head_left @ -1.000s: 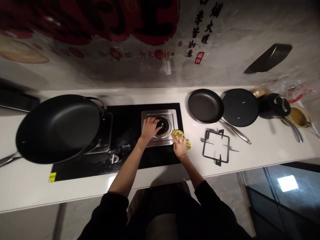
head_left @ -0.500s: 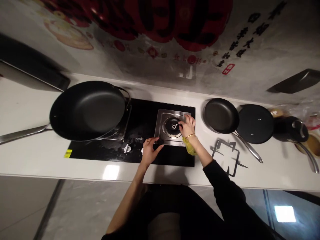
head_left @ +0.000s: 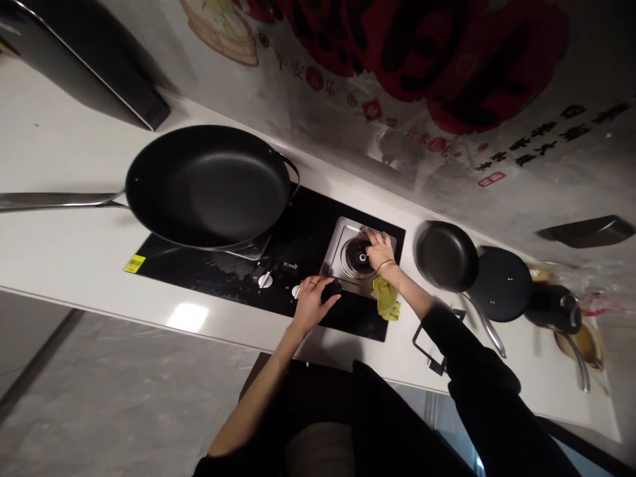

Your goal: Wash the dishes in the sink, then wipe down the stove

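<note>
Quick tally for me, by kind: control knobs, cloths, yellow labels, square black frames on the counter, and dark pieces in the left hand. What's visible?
Knobs: 2, a clear knob and a second knob partly behind the left hand
Cloths: 1 cloth
Labels: 1 yellow label
Frames: 1 black frame, partly hidden
Held pieces: 1 dark piece
Total: 6

Dim; square glare on counter (head_left: 74, 245); wall lettering (head_left: 541, 130) blurred.
</note>
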Motion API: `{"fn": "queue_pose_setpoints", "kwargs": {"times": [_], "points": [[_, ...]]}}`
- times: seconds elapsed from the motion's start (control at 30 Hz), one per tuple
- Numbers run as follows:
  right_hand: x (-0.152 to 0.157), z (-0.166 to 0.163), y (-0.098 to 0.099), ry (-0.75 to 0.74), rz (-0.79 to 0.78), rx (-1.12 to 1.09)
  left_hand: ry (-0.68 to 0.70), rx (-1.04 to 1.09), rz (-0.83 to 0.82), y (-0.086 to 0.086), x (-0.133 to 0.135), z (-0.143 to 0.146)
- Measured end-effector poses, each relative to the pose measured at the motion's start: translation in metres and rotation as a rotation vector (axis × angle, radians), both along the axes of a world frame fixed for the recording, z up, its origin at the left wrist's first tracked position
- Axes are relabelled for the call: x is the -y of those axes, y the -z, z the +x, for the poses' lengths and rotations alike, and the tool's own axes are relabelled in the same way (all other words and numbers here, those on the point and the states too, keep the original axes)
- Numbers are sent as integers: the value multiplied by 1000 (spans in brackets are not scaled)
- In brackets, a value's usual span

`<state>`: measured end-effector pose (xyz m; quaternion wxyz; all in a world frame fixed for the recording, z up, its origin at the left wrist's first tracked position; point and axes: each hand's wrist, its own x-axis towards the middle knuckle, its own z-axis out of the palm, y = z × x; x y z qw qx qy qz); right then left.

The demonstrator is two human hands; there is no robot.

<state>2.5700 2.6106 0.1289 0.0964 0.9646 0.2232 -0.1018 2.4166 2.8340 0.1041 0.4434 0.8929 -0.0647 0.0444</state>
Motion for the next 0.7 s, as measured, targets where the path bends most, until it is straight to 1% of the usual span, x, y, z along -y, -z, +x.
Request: {"fn": "queue_pose_setpoints", "kwargs": {"times": [0.1, 0.2, 0.3, 0.43, 0.6, 0.7], "points": [[2, -1, 0, 5, 7, -1, 1, 3, -2, 1, 0, 0], [0, -1, 3, -10, -37, 10, 4, 14, -4, 1, 1, 0], [-6, 1, 10, -54, -70, 25, 6, 29, -1, 0, 2, 1], [-11, 7, 21, -99, -54, -9, 12, 50, 3, -3, 1, 0], [-11, 11, 22, -205, -176, -47, 3, 53, 21, -4, -3, -3], [-12, 9, 20, -216, -226, -15, -11, 52, 16, -3, -7, -6]]}}
